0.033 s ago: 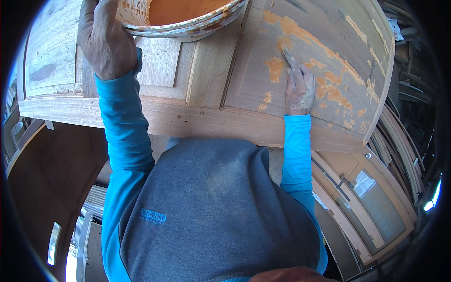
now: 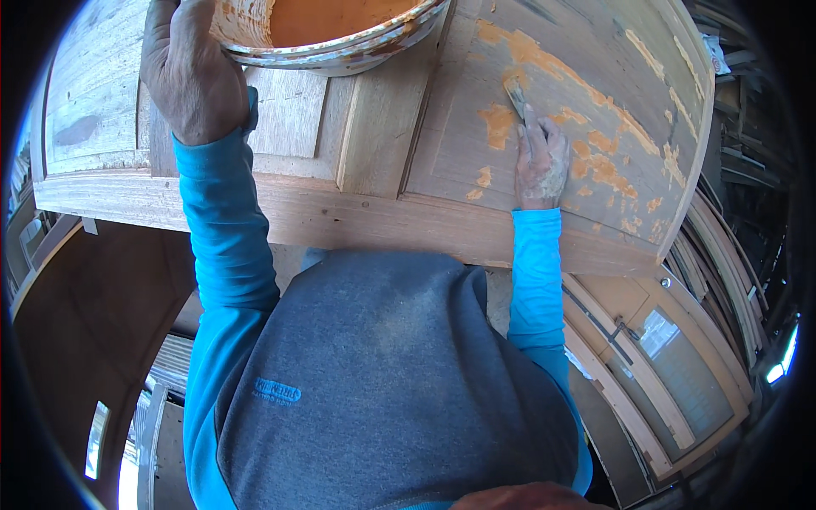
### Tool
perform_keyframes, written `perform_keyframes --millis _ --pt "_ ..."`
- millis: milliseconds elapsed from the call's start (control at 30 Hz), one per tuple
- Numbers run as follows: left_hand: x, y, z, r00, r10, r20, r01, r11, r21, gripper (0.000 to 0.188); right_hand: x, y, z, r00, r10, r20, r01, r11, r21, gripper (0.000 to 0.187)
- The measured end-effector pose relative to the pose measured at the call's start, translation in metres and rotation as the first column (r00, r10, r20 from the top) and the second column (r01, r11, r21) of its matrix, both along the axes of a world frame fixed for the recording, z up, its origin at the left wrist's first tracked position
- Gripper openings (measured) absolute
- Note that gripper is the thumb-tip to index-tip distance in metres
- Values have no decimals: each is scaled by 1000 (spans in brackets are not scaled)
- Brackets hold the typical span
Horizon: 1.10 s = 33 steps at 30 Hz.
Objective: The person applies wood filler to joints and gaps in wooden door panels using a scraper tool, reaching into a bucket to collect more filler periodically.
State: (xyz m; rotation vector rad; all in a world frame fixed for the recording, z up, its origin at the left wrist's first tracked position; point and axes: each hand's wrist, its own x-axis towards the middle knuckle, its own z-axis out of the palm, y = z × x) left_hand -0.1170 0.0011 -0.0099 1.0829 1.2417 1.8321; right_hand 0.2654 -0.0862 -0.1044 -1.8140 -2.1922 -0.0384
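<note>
My left hand (image 2: 191,81) grips the near left rim of a round white bucket (image 2: 340,59), its wall smeared with filler. Inside lies orange wood filler (image 2: 336,19); the upper part of the bucket is cut off by the picture's edge. My right hand (image 2: 542,161) is closed round a putty knife (image 2: 517,95), with its blade on a filler patch. Beneath both hands lies a panelled wooden door (image 2: 374,136). Orange streaks and patches (image 2: 608,170) cover much of its right panel, some in a long diagonal band.
A dark brown curved-looking panel (image 2: 85,306) stands at the lower left. On the lower right is a tan door or frame with a glass pane (image 2: 684,374). Stacked wooden boards (image 2: 718,246) line the right side, beyond the door's right edge.
The putty knife's blade has turned slightly and shows more of its face on the filler patch. My right hand has shifted only a little; the left hand and bucket look still.
</note>
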Motion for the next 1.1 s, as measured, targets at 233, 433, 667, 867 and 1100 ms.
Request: perform_keyframes --millis 233,433,667,867,1100 --pt "29 -1 14 998 -55 4 54 987 153 48 -15 -4 11 977 -21 214 54 987 -148 51" --pt "26 -3 14 995 -75 68 65 988 142 48 -21 -12 40 981 -101 168 149 941 -304 50" --pt "22 -4 10 998 -47 29 44 991 125 48 -41 -1 40 991 -103 83 123 947 -297 45" --pt "-4 0 -5 996 57 69 -51 996 -77 54 -45 3 60 997 -63 51 77 937 -340 43" --pt "1 1 -4 999 41 35 -38 998 -59 57 -43 -10 63 980 74 -184 -144 902 -406 36"
